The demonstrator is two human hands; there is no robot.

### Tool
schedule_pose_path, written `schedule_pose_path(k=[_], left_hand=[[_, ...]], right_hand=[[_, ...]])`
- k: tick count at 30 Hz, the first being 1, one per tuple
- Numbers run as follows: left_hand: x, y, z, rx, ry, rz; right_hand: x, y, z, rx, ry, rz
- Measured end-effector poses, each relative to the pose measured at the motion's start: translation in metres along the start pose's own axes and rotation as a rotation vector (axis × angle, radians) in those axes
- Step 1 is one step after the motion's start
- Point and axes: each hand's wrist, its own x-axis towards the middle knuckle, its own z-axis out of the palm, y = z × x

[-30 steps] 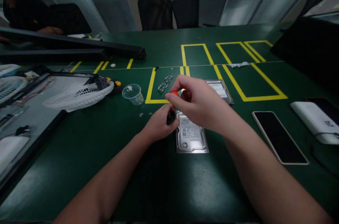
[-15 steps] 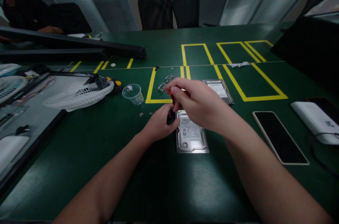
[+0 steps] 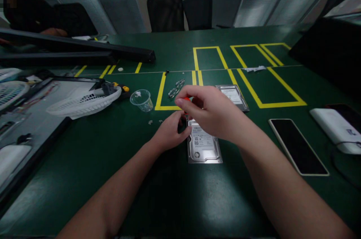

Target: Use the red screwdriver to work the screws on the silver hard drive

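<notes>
A silver hard drive [image 3: 203, 146] with a white label lies flat on the green table. My right hand [image 3: 201, 109] is closed on a small red-handled tool [image 3: 187, 99] over the drive's far left corner; most of the tool is hidden by the fingers. At that same corner, my left hand [image 3: 171, 130] has its thumb on the drive's left edge and its fingers bent near the tool's lower end. A second hard drive [image 3: 232, 96] lies behind my right hand. Small screws [image 3: 150, 122] rest left of my left hand.
A clear plastic cup [image 3: 141, 100] and a pair of glasses [image 3: 176, 88] are beyond my hands. A phone [image 3: 298, 146] and a white power bank [image 3: 337, 130] lie right. White fan covers [image 3: 84, 103] and black bars [image 3: 76, 49] are left. A person [image 3: 31, 13] sits far left.
My right hand has shifted slightly, its fingers turned around the red tool, whose red top now shows above the thumb. My left hand has stayed nearly still.
</notes>
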Motion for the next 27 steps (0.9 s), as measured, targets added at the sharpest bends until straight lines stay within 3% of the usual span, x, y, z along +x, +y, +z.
schedule_pose_path(k=[12,18,27], left_hand=[[-0.0011,0.0016,-0.0007,0.001,-0.008,-0.031],[-0.0015,0.0009,-0.0003,0.004,-0.004,-0.031],[-0.0007,0.0028,0.0000,0.027,0.014,-0.035]], right_hand=[[-0.0022,0.0014,0.0023,-0.065,0.100,0.067],[-0.0010,-0.0008,0.0009,-0.036,0.051,0.014],[0.0019,0.0002,0.0013,-0.007,0.041,0.073]])
